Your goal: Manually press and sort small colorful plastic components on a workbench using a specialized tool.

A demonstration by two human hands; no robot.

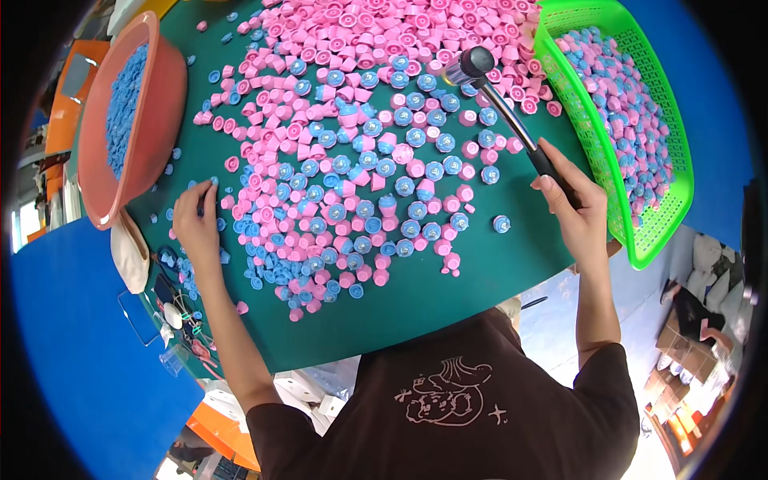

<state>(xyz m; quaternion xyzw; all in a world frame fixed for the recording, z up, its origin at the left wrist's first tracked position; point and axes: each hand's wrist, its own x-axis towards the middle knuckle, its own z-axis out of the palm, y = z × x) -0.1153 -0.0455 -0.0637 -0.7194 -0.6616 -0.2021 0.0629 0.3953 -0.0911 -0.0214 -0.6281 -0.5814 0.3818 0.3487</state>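
One round-headed, shiny metal hammer (pixel 510 113) sits in curled right fingers (pixel 566 168); left fingers (pixel 210 203) pinch a small blue piece (pixel 214 181).

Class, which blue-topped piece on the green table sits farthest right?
The isolated blue-topped piece, left of the right hand and touching no neighbour; all others on the table lie farther left.

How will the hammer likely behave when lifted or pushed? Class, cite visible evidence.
The hammer probably feels top-heavy, since its thick head tops a slim shaft. It is likely stiff, as the shaft looks like shiny metal. Pushed, it might roll on its rounded head.
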